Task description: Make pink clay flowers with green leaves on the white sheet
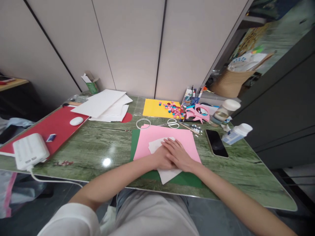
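My left hand [162, 158] presses down on a white folded sheet of paper [168, 176], its fingers mostly hidden beneath my right hand. Laid across it, my right hand [180, 154] has its fingers stretched out flat, the tips reaching over the white paper. Under the paper lies a pink sheet [145, 139], which in turn rests on a dark green sheet [190, 179] near the table's front edge. Just beyond the pink sheet are white-handled scissors [173, 123] and a white ring [143, 124].
On the right stand a phone [216, 143], a white bottle [237, 133] and a clear jar [225, 113]. Colourful beads [173, 109] lie on a yellow sheet [151, 108]. White papers [100, 103], a red sheet [64, 131] and a power bank [31, 150] occupy the left.
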`<state>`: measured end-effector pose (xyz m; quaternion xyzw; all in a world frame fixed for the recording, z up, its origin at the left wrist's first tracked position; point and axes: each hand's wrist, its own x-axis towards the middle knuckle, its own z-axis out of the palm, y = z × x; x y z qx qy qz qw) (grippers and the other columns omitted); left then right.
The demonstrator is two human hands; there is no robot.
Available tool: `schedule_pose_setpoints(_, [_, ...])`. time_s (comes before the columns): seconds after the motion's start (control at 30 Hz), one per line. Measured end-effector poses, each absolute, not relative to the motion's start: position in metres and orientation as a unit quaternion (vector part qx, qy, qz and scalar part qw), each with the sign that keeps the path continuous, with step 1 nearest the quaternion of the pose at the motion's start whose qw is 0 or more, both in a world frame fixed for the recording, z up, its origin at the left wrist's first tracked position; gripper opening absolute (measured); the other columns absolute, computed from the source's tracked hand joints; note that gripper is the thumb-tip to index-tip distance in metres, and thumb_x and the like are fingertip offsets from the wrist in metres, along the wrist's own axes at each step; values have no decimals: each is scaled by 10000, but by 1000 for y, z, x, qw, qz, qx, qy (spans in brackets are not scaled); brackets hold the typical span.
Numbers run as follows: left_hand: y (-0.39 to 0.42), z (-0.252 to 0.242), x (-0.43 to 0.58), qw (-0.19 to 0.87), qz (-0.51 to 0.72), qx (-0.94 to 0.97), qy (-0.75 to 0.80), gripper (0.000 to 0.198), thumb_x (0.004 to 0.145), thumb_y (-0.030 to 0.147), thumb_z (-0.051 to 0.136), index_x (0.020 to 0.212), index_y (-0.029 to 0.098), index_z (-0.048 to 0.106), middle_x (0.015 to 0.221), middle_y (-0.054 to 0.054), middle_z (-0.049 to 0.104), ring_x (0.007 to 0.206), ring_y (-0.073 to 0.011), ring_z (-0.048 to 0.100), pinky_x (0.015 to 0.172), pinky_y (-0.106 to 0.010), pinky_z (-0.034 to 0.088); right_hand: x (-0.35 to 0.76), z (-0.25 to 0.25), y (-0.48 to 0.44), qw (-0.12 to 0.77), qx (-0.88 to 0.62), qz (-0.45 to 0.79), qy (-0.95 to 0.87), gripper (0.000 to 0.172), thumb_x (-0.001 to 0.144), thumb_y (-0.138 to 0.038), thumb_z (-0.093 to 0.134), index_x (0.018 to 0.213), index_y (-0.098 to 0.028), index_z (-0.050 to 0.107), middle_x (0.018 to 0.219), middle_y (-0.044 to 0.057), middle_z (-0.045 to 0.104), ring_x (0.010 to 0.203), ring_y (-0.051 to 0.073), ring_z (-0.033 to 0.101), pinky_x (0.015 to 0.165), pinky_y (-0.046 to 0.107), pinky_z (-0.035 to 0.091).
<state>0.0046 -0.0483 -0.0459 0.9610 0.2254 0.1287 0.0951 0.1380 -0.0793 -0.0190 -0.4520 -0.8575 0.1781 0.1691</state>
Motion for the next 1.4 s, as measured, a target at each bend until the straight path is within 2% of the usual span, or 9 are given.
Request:
schedule_pose_setpoints(0.1, [-50,-31,1,86,91,967,220,769,746,631,377,1318,119,330,1362,-151,364,1300,-292,216,1068,-465,99,148,-15,-73,312,-467,307,-768,485,901,-455,170,1316,-252,317,1362,62,379,1249,186,351,1034,424,275])
schedule_pose_setpoints(0.2, [-61,-21,9,58,95,960,255,786,759,656,309,1331,117,304,1411,-164,269,1315,-303,177,1056,-491,60,165,-11,-64,463,-483,363,-649,462,900,-456,164,1218,-227,409,1254,86,478,1095,184,507,949,384,379])
schedule_pose_setpoints(0.4, [-85,-35,42,56,117,951,282,671,840,561,210,1326,110,311,1405,-144,293,1322,-263,169,1058,-458,96,192,-21,-50,558,-538,328,-540,437,883,-480,252,1092,-202,518,1062,83,579,874,174,587,811,348,433])
schedule_pose_setpoints(0.57, [-82,-46,46,57,119,953,273,647,866,509,175,1347,85,264,1419,-130,269,1323,-236,174,1074,-415,69,197,-38,-42,563,-544,340,-521,405,874,-478,295,1066,-218,539,1007,58,588,825,150,589,736,295,439])
schedule_pose_setpoints(0.77, [-81,-47,47,48,130,951,275,622,879,480,156,1335,79,289,1391,-129,328,1311,-228,211,1075,-406,72,200,-46,-38,548,-555,357,-514,402,862,-489,317,1049,-212,541,994,53,577,773,134,591,696,273,444])
schedule_pose_setpoints(1.03, [-86,-43,46,23,134,950,281,618,859,515,226,1319,113,325,1362,-135,372,1300,-242,242,1066,-426,101,199,-46,-39,487,-608,295,-553,437,835,-533,337,1011,-196,551,923,48,597,755,148,586,724,299,465])
schedule_pose_setpoints(1.2, [-95,-20,37,31,161,952,259,577,844,521,294,1277,150,383,1321,-125,420,1267,-252,295,1048,-438,165,203,-42,-46,455,-604,298,-582,396,836,-499,366,995,-193,560,916,52,609,747,147,594,719,292,468])
schedule_pose_setpoints(1.33, [-83,1,-3,67,161,929,325,333,862,266,336,1137,180,503,1233,-99,496,1138,-217,437,959,-380,316,209,-42,-49,416,-621,322,-581,339,823,-454,414,991,-199,562,847,43,629,673,141,600,662,285,478])
schedule_pose_setpoints(1.4, [-74,2,-32,54,171,880,439,348,828,182,360,1151,164,488,1198,-119,514,1104,-240,454,912,-400,350,211,-42,-50,397,-631,325,-581,315,815,-427,434,993,-200,561,787,34,636,629,137,598,631,279,481])
